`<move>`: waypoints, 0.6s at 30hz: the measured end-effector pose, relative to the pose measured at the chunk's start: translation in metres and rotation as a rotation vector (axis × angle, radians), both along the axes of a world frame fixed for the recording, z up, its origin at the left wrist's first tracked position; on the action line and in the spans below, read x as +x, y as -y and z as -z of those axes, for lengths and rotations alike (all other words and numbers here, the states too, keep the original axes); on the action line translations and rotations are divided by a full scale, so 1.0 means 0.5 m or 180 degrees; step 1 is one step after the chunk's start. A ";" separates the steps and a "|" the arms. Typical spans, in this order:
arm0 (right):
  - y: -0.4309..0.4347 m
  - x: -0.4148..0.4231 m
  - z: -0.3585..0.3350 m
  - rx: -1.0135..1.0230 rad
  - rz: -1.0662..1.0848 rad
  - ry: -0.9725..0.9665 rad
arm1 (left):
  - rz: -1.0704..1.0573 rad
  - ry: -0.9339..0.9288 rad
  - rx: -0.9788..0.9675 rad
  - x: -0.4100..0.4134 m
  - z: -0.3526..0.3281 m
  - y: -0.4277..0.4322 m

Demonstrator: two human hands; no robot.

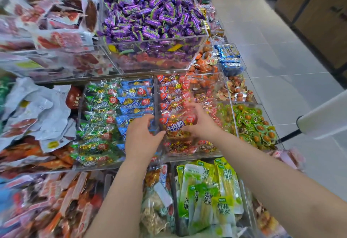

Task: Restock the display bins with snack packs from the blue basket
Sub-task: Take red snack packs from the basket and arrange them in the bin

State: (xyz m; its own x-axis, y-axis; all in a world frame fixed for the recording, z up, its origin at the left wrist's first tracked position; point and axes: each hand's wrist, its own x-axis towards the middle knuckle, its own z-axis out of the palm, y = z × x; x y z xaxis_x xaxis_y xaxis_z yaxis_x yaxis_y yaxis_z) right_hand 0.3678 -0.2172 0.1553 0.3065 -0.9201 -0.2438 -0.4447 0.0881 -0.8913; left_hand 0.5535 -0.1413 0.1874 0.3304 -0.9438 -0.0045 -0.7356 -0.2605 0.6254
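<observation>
Step in hand: placement of one red pack [175, 127] into the red bin [189, 156]. The right hand [200, 123] grasps the pack's right end, fingers curled round it. The left hand [142, 136] sits at the pack's left end with its thumb against the wrapper. Its fingers are curled, and something blue shows between them, but whether they grip anything cannot be told. The pack hangs between the two sets of fingers, over the bin's near half and above the stock. The next move probably calls for lowering the pack flat onto the stack, label up, then releasing. Count: two hands and one pack in grasp. Roughly six red packs show beyond the fingertips and two below the wrists, though overlap prevents an exact total. One column of blue packs [135, 104] lies just left of the left fingers, and one column of green packs [97, 117] lies further left. No blue basket is in view.
</observation>
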 end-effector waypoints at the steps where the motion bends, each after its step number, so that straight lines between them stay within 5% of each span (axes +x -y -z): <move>1: 0.002 0.008 0.010 -0.0048 0.0088 -0.0008 | -0.0067 0.0390 0.0011 0.003 0.006 0.003; 4: 0.002 0.027 0.029 -0.0221 0.0199 -0.0094 | -0.0035 0.0962 0.0531 0.009 0.021 0.019; 9: -0.014 0.022 0.075 -0.0231 0.0460 -0.1246 | 0.0175 0.1174 0.0791 -0.009 0.051 0.043; 18: 0.032 0.058 0.059 -0.0516 0.0355 -0.0650 | 0.0222 0.1456 0.0783 -0.032 0.060 0.100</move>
State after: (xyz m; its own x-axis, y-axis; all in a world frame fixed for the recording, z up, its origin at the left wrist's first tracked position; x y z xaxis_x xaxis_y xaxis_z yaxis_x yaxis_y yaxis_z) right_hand 0.3965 -0.2330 0.1257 0.1607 -0.9774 -0.1371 -0.6122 0.0103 -0.7907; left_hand 0.5373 -0.1911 0.1572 0.2867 -0.9529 -0.0986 -0.9401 -0.2997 0.1625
